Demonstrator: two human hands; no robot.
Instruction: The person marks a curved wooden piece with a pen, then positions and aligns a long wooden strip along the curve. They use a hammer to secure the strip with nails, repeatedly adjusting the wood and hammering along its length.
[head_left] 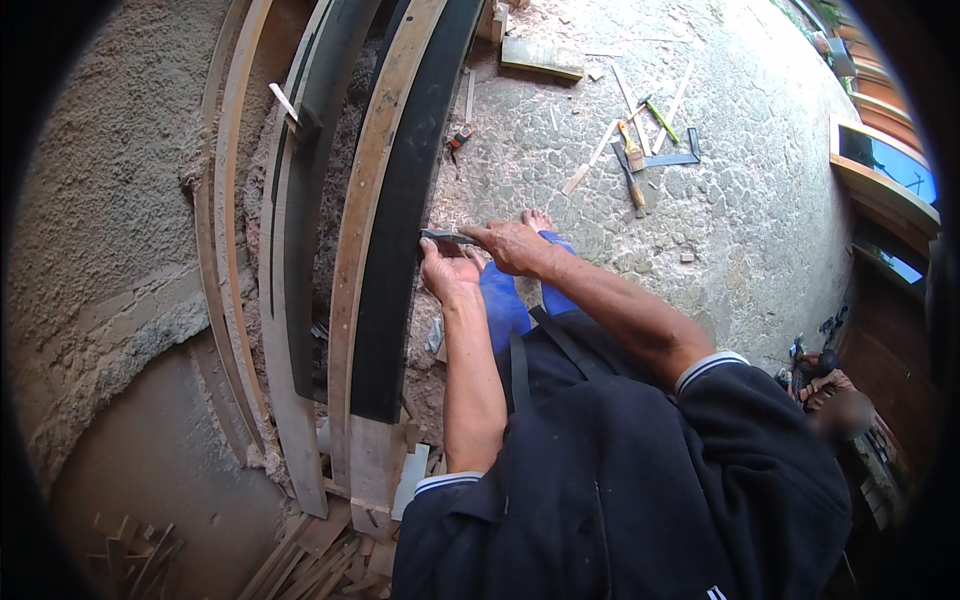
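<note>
A chisel (pixel 452 237) with a flat grey blade lies level, its tip against the edge of a long dark-faced board (pixel 402 210). My right hand (pixel 512 247) is wrapped round its handle end, hiding the handle. Close to the tip, my left hand (pixel 452 275) has its thumb on the blade, fingers curled underneath and partly hidden. The board stands lengthwise on my left, with a brown wooden strip (pixel 362 200) running along its far side.
More long boards (pixel 285 250) lean by the rough wall (pixel 110 150). On the floor are a tape measure (pixel 460 138), brush (pixel 633 152), wooden-handled tool (pixel 635 188), green-handled tool (pixel 660 120), square (pixel 675 159) and wood block (pixel 542 58). Scrap wood (pixel 310 560) lies lower left; a window frame (pixel 885 170) stands right.
</note>
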